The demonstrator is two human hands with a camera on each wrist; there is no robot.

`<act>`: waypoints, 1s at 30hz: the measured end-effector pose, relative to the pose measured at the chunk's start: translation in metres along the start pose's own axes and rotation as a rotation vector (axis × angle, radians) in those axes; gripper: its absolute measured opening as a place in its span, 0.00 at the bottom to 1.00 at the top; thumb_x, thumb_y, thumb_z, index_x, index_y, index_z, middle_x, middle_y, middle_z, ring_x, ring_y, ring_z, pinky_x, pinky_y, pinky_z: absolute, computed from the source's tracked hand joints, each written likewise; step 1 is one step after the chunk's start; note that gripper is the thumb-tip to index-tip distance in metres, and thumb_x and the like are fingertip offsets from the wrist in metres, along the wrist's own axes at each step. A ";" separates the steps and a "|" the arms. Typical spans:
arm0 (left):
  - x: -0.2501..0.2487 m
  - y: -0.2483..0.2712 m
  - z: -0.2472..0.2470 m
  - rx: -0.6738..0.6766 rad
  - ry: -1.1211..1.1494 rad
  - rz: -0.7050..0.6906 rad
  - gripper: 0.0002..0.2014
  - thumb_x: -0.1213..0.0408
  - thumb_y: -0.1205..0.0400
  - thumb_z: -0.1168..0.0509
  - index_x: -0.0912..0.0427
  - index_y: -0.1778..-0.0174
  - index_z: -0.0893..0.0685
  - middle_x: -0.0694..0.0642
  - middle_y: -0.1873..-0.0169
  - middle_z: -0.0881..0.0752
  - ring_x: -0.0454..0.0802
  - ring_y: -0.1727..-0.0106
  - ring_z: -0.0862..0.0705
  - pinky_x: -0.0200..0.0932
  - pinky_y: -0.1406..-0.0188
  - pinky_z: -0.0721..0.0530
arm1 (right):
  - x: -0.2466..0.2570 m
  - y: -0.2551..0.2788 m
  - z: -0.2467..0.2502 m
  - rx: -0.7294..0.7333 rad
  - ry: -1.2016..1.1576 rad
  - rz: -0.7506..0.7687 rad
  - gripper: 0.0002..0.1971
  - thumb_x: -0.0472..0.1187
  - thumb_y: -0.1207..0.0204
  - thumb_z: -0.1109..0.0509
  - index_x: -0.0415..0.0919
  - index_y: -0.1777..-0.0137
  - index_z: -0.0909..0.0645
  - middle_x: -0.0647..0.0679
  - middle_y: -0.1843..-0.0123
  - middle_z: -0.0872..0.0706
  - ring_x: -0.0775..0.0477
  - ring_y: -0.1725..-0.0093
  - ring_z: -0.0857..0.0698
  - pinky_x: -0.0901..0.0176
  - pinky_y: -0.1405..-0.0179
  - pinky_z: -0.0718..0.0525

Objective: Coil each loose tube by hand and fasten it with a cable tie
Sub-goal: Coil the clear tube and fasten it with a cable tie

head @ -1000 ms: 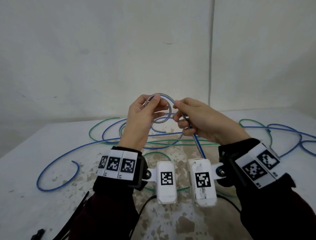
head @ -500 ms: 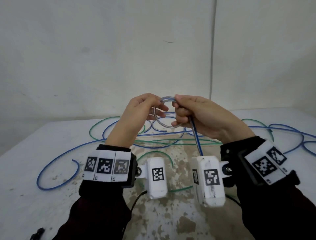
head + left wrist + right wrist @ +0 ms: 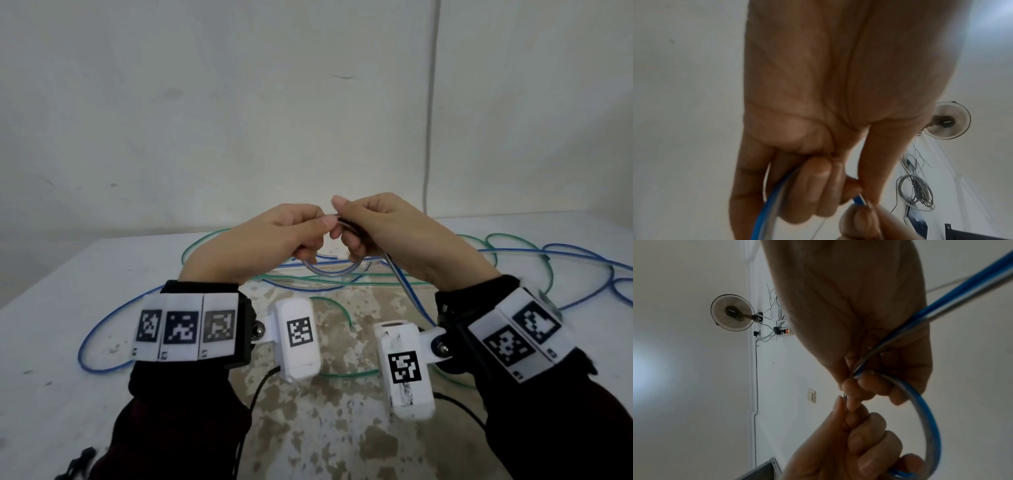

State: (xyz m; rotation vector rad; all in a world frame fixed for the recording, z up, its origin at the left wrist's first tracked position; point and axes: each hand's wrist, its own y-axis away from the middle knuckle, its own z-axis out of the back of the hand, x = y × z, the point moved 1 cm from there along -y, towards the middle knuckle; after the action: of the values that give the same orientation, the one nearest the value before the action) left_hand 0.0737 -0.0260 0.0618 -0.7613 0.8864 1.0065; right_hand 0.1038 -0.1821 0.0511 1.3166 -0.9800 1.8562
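Both hands are raised above the table, meeting at a small loop of blue tube (image 3: 330,272). My left hand (image 3: 308,233) curls its fingers round the loop's left side and pinches its top. My right hand (image 3: 346,226) pinches the top of the loop from the other side, and the tube's free run (image 3: 399,277) drops from it toward the table. In the left wrist view the blue tube (image 3: 772,203) passes under the curled left fingers. In the right wrist view the blue tube (image 3: 929,423) arcs from the right hand's fingers to the left hand's.
Long loose blue tubes (image 3: 102,329) and green tubes (image 3: 513,240) lie tangled across the worn white table (image 3: 61,394), mostly behind and beside the hands. Black cable ties (image 3: 75,462) lie at the table's near left corner. A white wall stands close behind.
The hands have closed in on each other and the loop has dropped from upright in front of the fingers to hanging below them. The left hand's fingers have curled round it.
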 end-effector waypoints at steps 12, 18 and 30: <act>-0.009 -0.014 -0.011 -0.272 0.186 -0.059 0.19 0.60 0.13 0.45 0.61 0.71 0.28 0.54 0.80 0.32 0.50 0.80 0.24 0.43 0.65 0.21 | 0.006 0.000 0.015 0.008 -0.175 0.017 0.18 0.45 0.13 0.45 0.41 0.65 0.28 0.57 0.82 0.35 0.54 0.77 0.29 0.58 0.53 0.25; -0.004 -0.013 -0.011 -0.194 0.258 -0.100 0.15 0.62 0.12 0.46 0.62 0.64 0.24 0.50 0.76 0.37 0.43 0.77 0.37 0.32 0.70 0.26 | 0.011 0.005 0.018 -0.067 -0.136 0.022 0.19 0.45 0.14 0.43 0.37 0.62 0.19 0.48 0.74 0.16 0.53 0.72 0.16 0.62 0.63 0.13; -0.003 -0.005 -0.003 -0.191 0.058 -0.053 0.16 0.63 0.12 0.45 0.62 0.67 0.28 0.42 0.82 0.37 0.39 0.80 0.40 0.28 0.79 0.36 | 0.008 0.002 0.011 -0.215 0.049 0.074 0.20 0.44 0.13 0.44 0.34 0.58 0.17 0.39 0.64 0.10 0.45 0.61 0.10 0.50 0.57 0.11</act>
State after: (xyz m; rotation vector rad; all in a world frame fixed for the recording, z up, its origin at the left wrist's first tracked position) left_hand 0.0770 -0.0320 0.0639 -0.9743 0.8234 1.0362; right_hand 0.1048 -0.1922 0.0605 1.1155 -1.1798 1.7726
